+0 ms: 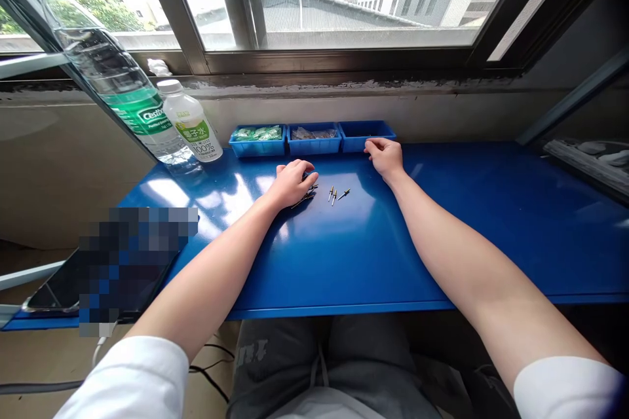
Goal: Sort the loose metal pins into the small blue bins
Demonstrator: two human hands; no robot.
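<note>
Small gold-and-black metal rivets point(334, 194) lie on the glossy blue metal tabletop point(496, 209), a few spaced loosely side by side, with a tight bunch of others point(303, 198) just beside them at the left hand point(291, 183). That hand sits curled and palm-down, its fingers bent over the bunch; they hide too much to tell whether it grips any rivet. The right hand point(386, 158) is relaxed and open, its fingertips touching the front rim of the rightmost of three rectangular blue plastic trays point(366, 143). The middle blue plastic tray point(313, 146) holds clear bags of grey parts, and the left blue plastic tray point(256, 149) holds green packets. Left of the trays stand a white-capped plastic bottle with a green label point(190, 123) and a large clear water bottle with a green label point(130, 101). A dark phone point(52, 294), partly blurred, lies at the tabletop's front left corner, below a metal-framed window point(344, 59).
</note>
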